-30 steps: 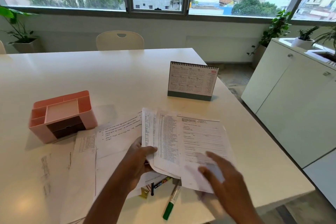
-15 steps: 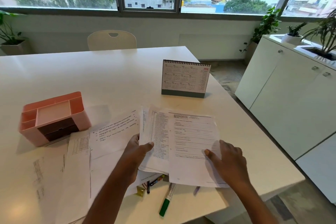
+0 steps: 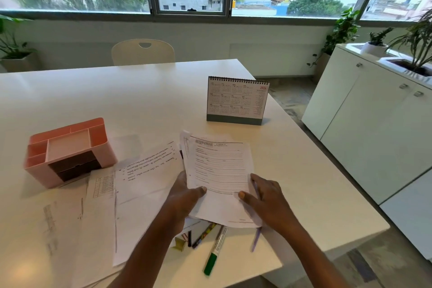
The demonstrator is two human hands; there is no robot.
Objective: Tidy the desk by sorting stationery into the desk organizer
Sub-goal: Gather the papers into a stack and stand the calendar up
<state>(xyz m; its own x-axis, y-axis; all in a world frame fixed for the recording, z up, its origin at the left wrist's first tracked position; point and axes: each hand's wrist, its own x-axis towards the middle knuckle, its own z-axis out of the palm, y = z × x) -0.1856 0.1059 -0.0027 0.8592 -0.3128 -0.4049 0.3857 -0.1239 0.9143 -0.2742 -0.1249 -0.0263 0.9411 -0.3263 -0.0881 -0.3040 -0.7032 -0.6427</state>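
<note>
Between both hands I hold a small stack of printed forms (image 3: 219, 166), lifted a little off the white desk (image 3: 140, 100). My left hand (image 3: 187, 196) grips its left edge with the thumb on top. At the lower right edge, my right hand (image 3: 264, 199) pinches the stack. Beneath the stack lie a green-capped marker (image 3: 214, 252), a dark pen (image 3: 204, 235), a purple pen (image 3: 256, 238) and a gold binder clip (image 3: 178, 243). The pink desk organizer (image 3: 67, 152) stands at the left, its top compartments bare.
More loose sheets (image 3: 140, 184) spread across the desk's near left, one tucked under the organizer. A desk calendar (image 3: 237, 100) stands behind the forms. White cabinets (image 3: 374, 128) with plants line the right side. A chair (image 3: 143, 52) sits at the far edge.
My right hand has moved left onto the forms and taken hold of their lower right edge. The sheets have been drawn together into one narrower stack.
</note>
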